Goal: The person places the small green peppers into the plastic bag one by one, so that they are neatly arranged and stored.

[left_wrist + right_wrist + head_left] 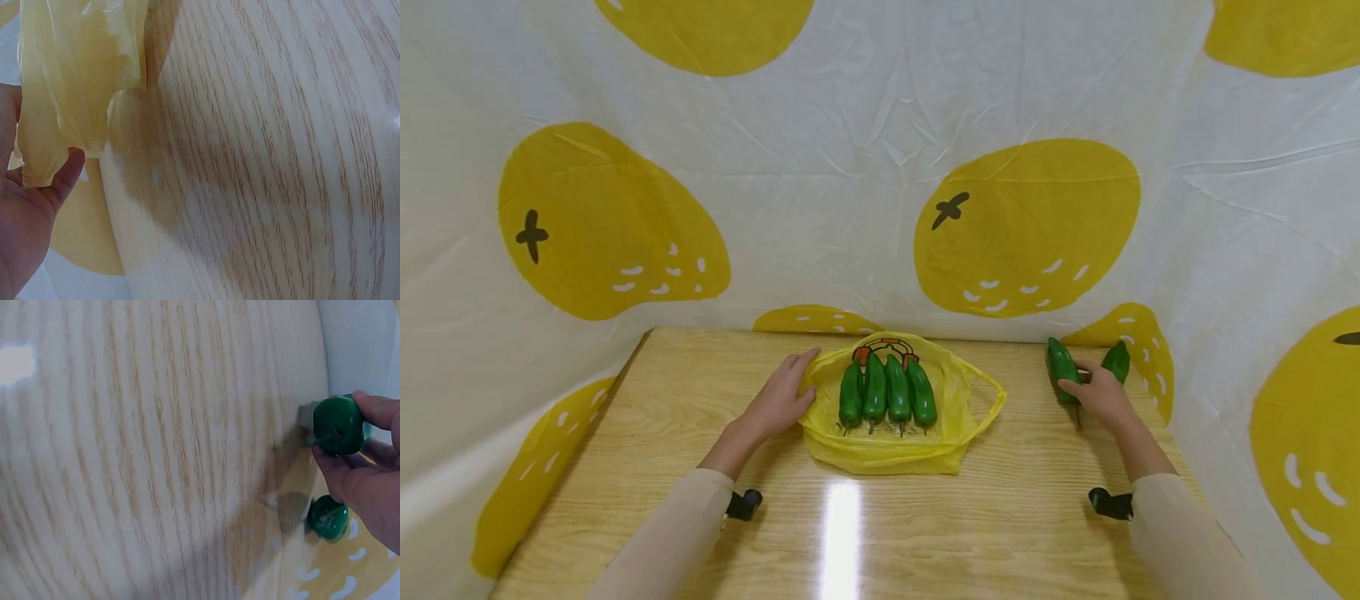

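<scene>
My left hand (781, 395) holds the left edge of a yellow plastic bag (951, 417); in the left wrist view its thumb and fingers pinch the crumpled film (75, 81). Several green peppers (874, 392) lie side by side on the bag, stems toward me. At the right, my right hand (1103, 395) grips another green pepper (1062, 367), thumb on one side and fingers on the other, as the right wrist view shows at the pepper's stem end (337, 425). One more green pepper (1117, 361) lies just beyond that hand, partly hidden by it in the head view.
The wooden table (1000, 517) ends at a white cloth (820, 208) printed with yellow fruit, which rises behind and along both sides. The bag's loop handle (992, 400) sticks out to the right. A bright light reflection (841, 533) shows on the tabletop.
</scene>
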{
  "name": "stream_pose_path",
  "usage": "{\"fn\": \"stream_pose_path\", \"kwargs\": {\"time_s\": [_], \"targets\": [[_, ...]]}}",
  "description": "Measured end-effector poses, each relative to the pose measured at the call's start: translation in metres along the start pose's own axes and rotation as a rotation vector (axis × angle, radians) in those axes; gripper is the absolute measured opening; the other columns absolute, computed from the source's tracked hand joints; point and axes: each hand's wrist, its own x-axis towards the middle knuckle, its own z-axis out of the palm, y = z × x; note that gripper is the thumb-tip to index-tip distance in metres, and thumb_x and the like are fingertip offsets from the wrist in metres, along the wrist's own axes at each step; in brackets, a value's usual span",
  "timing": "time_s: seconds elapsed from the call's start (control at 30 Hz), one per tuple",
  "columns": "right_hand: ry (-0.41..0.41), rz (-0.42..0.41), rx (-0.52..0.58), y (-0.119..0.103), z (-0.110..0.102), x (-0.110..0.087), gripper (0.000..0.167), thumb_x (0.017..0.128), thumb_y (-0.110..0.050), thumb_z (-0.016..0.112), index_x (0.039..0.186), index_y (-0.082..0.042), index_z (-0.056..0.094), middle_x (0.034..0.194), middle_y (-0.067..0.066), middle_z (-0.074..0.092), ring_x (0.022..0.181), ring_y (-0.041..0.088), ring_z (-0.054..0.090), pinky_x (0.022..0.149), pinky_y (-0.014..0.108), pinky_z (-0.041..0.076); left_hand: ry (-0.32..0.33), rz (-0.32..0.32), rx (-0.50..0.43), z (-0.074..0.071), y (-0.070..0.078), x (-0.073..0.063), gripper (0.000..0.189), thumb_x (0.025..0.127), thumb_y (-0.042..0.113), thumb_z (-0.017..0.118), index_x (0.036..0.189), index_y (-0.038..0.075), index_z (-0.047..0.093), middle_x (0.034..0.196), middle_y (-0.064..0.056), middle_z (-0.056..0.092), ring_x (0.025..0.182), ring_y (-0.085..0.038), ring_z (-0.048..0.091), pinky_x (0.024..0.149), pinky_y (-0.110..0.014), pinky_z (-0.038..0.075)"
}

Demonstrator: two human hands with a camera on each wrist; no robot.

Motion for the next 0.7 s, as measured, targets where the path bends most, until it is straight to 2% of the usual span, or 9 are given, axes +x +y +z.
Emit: {"fn": "stream_pose_path", "kwargs": {"time_s": [0.27,0.43,0.53,0.7], "targets": [[-0.024,-0.016,0.062,-0.010,-0.007,-0.019,0.076,0.109,-0.037,0.051,0.160,0.010,0.020,0.147,0.046,0.040,0.128,0.055,0.052,0.099,0.061,0.051,0.004,-0.010,-0.012,0.002,-0.002,0.000,0.068,0.099,0.007,0.064,0.160,0.008,0.036,0.145,-0.025,0.050,0.132,-0.041,0.053,0.109,-0.057,0.047],[-0.031,-0.039,0.113,-0.017,-0.009,-0.030,0.074,0.109,-0.034,0.051,0.159,0.010,0.019,0.143,0.044,0.046,0.116,0.042,0.064,0.097,0.056,0.054,0.002,-0.011,-0.011,0.002,-0.001,0.001,0.067,0.099,0.008,0.064,0.160,0.007,0.036,0.146,-0.025,0.050,0.133,-0.042,0.053,0.109,-0.057,0.047],[-0.029,-0.064,0.128,-0.021,-0.010,-0.034,0.073,0.109,-0.033,0.051,0.159,0.010,0.020,0.141,0.043,0.048,0.112,0.037,0.067,0.094,0.053,0.056,0.001,-0.016,-0.008,0.001,0.001,0.001,0.067,0.099,0.008,0.064,0.160,0.007,0.036,0.146,-0.025,0.050,0.134,-0.041,0.052,0.110,-0.057,0.047],[-0.040,-0.096,0.151,-0.031,-0.011,-0.040,0.074,0.109,-0.032,0.053,0.160,0.009,0.019,0.146,0.044,0.043,0.119,0.042,0.064,0.095,0.049,0.057,-0.002,-0.022,-0.009,-0.002,0.003,0.000,0.067,0.099,0.008,0.065,0.160,0.007,0.035,0.148,-0.024,0.049,0.136,-0.041,0.052,0.110,-0.057,0.046]]}}
